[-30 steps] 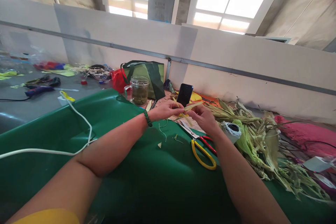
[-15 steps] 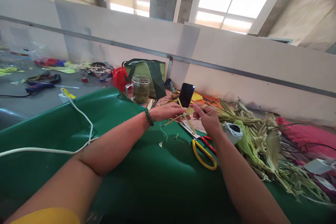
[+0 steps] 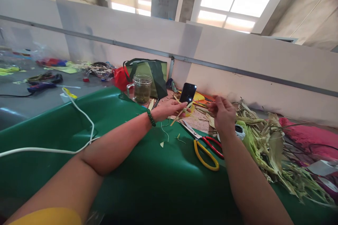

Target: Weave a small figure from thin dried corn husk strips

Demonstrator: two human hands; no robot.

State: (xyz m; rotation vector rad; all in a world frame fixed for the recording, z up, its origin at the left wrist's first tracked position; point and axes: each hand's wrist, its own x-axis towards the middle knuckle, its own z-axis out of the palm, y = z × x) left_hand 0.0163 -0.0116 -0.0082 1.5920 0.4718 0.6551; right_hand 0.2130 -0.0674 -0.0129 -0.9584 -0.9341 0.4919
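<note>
My left hand (image 3: 174,110), with a green bead bracelet at its wrist, pinches a small woven piece of pale husk strips (image 3: 176,119) whose ends stick out in several directions. To the right, my right hand (image 3: 224,114) is raised with its fingertips pressed together; what they hold, if anything, is too fine to make out. Below the hands, scissors (image 3: 195,134) with one red and one yellow handle lie partly open on the green mat (image 3: 148,175). Beside my right wrist, a spool of white thread (image 3: 240,132) is partly hidden.
A dark phone (image 3: 188,93) stands upright behind the hands. A glass mug of liquid (image 3: 142,91) and a green bag (image 3: 160,77) are at the back. Dried husks (image 3: 274,144) heap up on the right. A white cable (image 3: 52,151) crosses the mat's left side.
My right hand has parted from the husk piece and moved right and slightly up. My left hand still holds the piece in nearly the same place. More of the scissors shows.
</note>
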